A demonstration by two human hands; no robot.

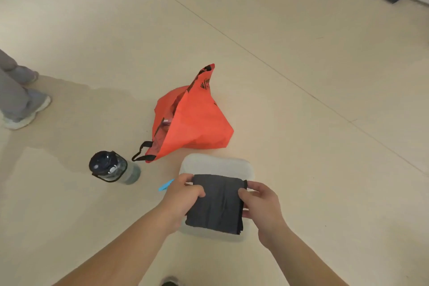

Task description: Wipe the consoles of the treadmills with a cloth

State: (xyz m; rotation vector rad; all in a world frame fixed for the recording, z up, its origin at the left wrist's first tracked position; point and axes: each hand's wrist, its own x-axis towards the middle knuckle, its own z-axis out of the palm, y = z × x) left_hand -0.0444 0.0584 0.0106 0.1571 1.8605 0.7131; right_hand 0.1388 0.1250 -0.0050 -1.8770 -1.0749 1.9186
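i'm at the getting-ready step: my left hand [183,195] and right hand [260,204] pinch the two sides of a folded dark grey cloth [217,204], thumbs on top, fingers curled under. it hangs just above a pale, rounded plastic tub [216,163] on the smooth beige floor [301,100]. behind the tub slumps a crinkled orange bag [197,123]; to the tub's left stands a clear bottle [111,167] with a black lid. no treadmill console shows, so i judge i must carry the soft, flat cloth to one next.
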